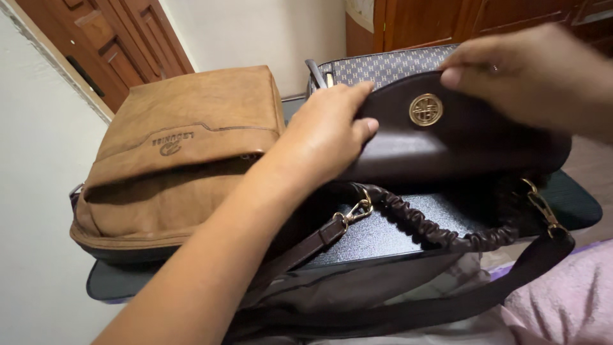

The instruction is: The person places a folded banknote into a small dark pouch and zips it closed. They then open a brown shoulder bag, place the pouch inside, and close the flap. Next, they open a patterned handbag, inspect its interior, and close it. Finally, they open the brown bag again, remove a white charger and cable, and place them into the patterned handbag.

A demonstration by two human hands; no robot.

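Observation:
A dark brown handbag (447, 144) with a round gold emblem lies on a black table top (383, 233). My left hand (325, 134) grips the bag's left end, thumb on its flap. My right hand (530, 73) holds the top right edge of the flap, fingers curled over it. The bag's ruched handle (434, 223) and a long dark strap (408, 310) with gold clasps hang over the table's front.
A tan leather messenger bag (179, 160) sits on the table's left side. Behind the handbag stands a patterned grey case (383, 64). A wooden door (108, 38) and white wall are at the left, wooden furniture (447, 22) at the back, pink cloth (568, 300) at lower right.

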